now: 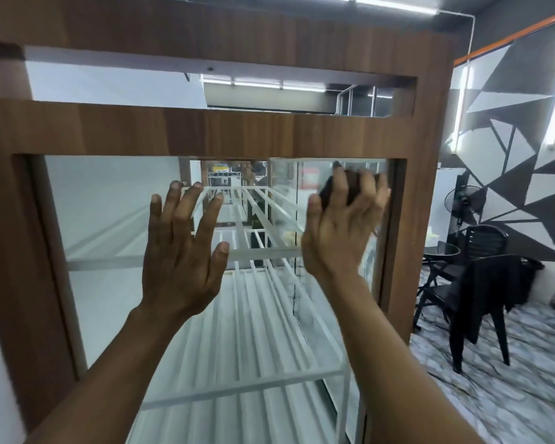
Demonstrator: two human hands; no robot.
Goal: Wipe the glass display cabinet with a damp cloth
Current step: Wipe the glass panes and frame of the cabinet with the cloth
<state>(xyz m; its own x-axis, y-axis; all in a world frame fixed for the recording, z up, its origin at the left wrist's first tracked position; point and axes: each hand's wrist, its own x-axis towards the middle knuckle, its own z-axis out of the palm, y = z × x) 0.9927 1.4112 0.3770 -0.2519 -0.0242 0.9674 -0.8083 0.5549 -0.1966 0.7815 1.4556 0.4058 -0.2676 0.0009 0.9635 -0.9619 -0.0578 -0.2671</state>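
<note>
A: What surface fills the view?

B: A wood-framed glass display cabinet (269, 136). Its glass pane (109, 219) runs from 9 o'clock to 3 o'clock, with white slatted shelves (269, 315) behind it.

A: And the hands?

B: The left hand (180, 251) is spread flat, fingers wide, holding nothing, at about 10 o'clock of centre. The right hand (340, 232) sits at 2 o'clock, fingers curled over a dark cloth (334, 187) pressed near the pane's upper right corner.

A: The room?

B: At 3 o'clock, a wall (510, 129) painted in grey and white triangles, a standing fan (465, 203), 2 black chairs (481, 283) on a marbled floor (494, 379). Tube lights (394, 3) at 12 o'clock.

A: Any writing?

B: None I can read; the reflections are too blurred.
</note>
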